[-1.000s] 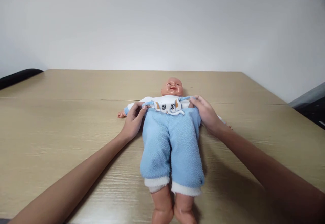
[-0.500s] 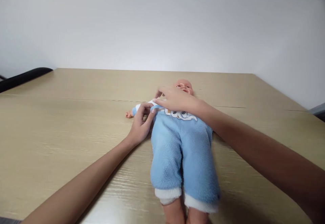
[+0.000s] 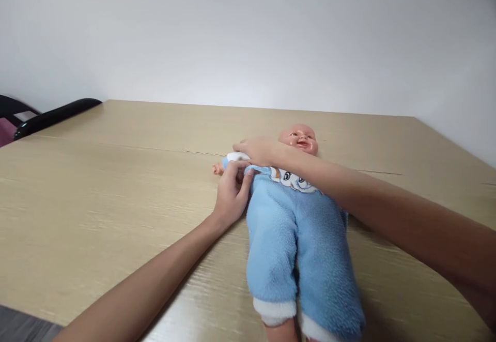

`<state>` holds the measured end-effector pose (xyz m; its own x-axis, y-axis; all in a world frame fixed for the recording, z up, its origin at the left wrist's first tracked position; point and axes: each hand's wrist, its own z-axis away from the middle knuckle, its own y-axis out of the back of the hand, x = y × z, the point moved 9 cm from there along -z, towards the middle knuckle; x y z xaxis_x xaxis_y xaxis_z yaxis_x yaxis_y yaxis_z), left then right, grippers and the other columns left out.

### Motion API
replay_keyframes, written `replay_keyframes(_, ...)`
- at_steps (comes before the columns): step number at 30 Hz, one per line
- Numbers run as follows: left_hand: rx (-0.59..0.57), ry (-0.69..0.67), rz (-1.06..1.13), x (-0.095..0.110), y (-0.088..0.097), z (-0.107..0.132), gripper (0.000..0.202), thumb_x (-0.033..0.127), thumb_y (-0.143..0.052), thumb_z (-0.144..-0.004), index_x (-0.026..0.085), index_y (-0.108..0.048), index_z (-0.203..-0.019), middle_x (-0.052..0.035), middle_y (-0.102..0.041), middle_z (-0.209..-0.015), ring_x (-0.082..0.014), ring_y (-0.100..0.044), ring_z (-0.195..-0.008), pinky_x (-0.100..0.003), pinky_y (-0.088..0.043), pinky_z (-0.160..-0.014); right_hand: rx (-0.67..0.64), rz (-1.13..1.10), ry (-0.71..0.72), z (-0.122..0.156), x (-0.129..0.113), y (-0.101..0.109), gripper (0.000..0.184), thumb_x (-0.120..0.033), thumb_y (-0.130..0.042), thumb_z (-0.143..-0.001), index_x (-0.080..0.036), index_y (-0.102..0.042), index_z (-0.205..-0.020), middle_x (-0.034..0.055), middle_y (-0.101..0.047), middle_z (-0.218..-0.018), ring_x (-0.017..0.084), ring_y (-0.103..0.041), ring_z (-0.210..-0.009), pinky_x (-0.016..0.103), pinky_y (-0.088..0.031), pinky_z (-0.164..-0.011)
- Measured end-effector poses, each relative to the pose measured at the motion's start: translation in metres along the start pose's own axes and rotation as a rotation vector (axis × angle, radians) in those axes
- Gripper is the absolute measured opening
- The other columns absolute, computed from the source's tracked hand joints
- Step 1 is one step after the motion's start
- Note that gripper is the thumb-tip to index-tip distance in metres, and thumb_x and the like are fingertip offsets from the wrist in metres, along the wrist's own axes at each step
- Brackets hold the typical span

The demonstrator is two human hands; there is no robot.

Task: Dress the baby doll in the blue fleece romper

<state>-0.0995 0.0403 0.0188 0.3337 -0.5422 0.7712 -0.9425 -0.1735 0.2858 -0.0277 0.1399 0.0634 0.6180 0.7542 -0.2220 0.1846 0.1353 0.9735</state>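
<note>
A baby doll lies face up on the table, its head at the far end and its legs toward me. It wears fuzzy blue overalls with white cuffs and an animal face on the chest, over a white and blue sleeve. At the doll's side, my left hand pinches the edge of the overalls near the armpit. My right hand reaches across the chest and rests by that sleeve at the shoulder; its fingertips are mostly hidden.
The wooden table has a seam running across it and meets a pale wall at the back. A black curved chair part stands past the left edge, with something pink beside it.
The view has shifted, so the doll appears farther right. My right hand has come down from above the chest onto the sleeve. My left hand keeps its pinch on the overalls.
</note>
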Motion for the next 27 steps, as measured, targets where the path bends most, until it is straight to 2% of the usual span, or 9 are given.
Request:
replay_keyframes(3, 0.013, 0.043, -0.005, -0.005, 0.0, 0.002, 0.016, 0.037, -0.058, -0.113, 0.023, -0.064, -0.119, -0.0007, -0.065, -0.101, -0.0148, -0.056, -0.084, -0.031, -0.047, -0.081, 0.104, -0.003, -0.042, 0.014, 0.011, 0.016, 0.015, -0.029, -0.066, -0.097, -0.019, -0.068, -0.108, 0.0103, -0.076, -0.104, 0.025, -0.065, -0.085, 0.036, -0.043, -0.074)
replay_keyframes(7, 0.071, -0.123, -0.068, 0.009, 0.006, 0.004, 0.009, 0.03, -0.061, -0.112, 0.022, -0.064, -0.114, -0.0027, -0.063, -0.103, -0.0165, -0.055, -0.089, -0.033, -0.047, -0.084, 0.278, -0.276, -0.074, 0.036, 0.035, 0.029, 0.023, -0.022, -0.057, -0.092, -0.021, -0.063, -0.114, 0.0066, -0.075, -0.11, 0.025, -0.065, -0.096, 0.034, -0.044, -0.082)
replay_keyframes(11, 0.146, -0.277, -0.16, 0.023, 0.014, 0.01, 0.009, 0.023, -0.063, -0.109, 0.023, -0.065, -0.118, -0.009, -0.06, -0.12, -0.0223, -0.059, -0.116, -0.041, -0.051, -0.103, 0.239, -0.529, -0.099, 0.046, 0.056, 0.014, 0.044, -0.012, -0.056, -0.077, -0.022, -0.061, -0.12, 0.0027, -0.073, -0.11, 0.023, -0.063, -0.098, 0.032, -0.048, -0.087)
replay_keyframes(15, 0.179, -0.378, -0.074, 0.028, 0.015, 0.018, 0.019, 0.028, -0.056, -0.112, 0.026, -0.062, -0.13, -0.0132, -0.052, -0.142, -0.0283, -0.055, -0.138, -0.052, -0.049, -0.116, 0.214, -0.531, -0.063, 0.047, 0.055, 0.007, 0.054, -0.007, -0.052, -0.073, -0.023, -0.064, -0.123, 0.0024, -0.073, -0.115, 0.023, -0.066, -0.106, 0.034, -0.05, -0.094)
replay_keyframes(18, 0.182, -0.24, 0.146, 0.01, 0.013, 0.014, 0.017, 0.038, -0.048, -0.116, 0.028, -0.055, -0.128, -0.0092, -0.061, -0.131, -0.024, -0.063, -0.125, -0.049, -0.052, -0.111, 0.201, -0.476, -0.003, 0.047, 0.045, 0.006, 0.053, -0.003, -0.053, -0.074, -0.021, -0.07, -0.121, 0.0055, -0.076, -0.121, 0.025, -0.068, -0.114, 0.036, -0.051, -0.1)
replay_keyframes(21, 0.171, 0.071, 0.302, -0.019, 0.007, 0.008, 0.023, 0.049, -0.052, -0.115, 0.026, -0.055, -0.12, -0.0028, -0.063, -0.108, -0.017, -0.065, -0.098, -0.034, -0.055, -0.093, 0.183, -0.38, 0.035, 0.049, 0.034, 0.006, 0.041, -0.007, -0.06, -0.084, -0.021, -0.076, -0.119, 0.0075, -0.078, -0.124, 0.026, -0.069, -0.118, 0.038, -0.051, -0.106)
replay_keyframes(23, 0.141, 0.235, 0.37, -0.032, 0.0, 0.006, 0.028, 0.053, -0.058, -0.111, 0.026, -0.057, -0.117, -0.0017, -0.063, -0.106, -0.0154, -0.065, -0.095, -0.03, -0.054, -0.09, 0.175, -0.331, 0.059, 0.052, 0.025, 0.009, 0.032, -0.013, -0.063, -0.092, -0.021, -0.078, -0.119, 0.0101, -0.077, -0.128, 0.027, -0.068, -0.125, 0.04, -0.05, -0.111)
replay_keyframes(25, 0.105, 0.334, 0.458, -0.038, -0.007, 0.005, 0.03, 0.055, -0.064, -0.108, 0.027, -0.057, -0.115, -0.0013, -0.064, -0.11, -0.0145, -0.065, -0.097, -0.027, -0.054, -0.089, 0.196, -0.309, 0.025, 0.058, 0.022, 0.015, 0.027, -0.019, -0.061, -0.098, -0.019, -0.077, -0.121, 0.0134, -0.075, -0.133, 0.028, -0.066, -0.129, 0.041, -0.049, -0.113)
replay_keyframes(27, 0.073, 0.385, 0.58, -0.042, -0.014, 0.004, 0.03, 0.054, -0.068, -0.105, 0.027, -0.057, -0.111, 0.0001, -0.064, -0.11, -0.0132, -0.064, -0.096, -0.025, -0.054, -0.088, 0.244, -0.311, -0.098, 0.066, 0.027, 0.023, 0.024, -0.029, -0.06, -0.105, -0.017, -0.075, -0.119, 0.0146, -0.077, -0.129, 0.027, -0.069, -0.121, 0.041, -0.051, -0.107)
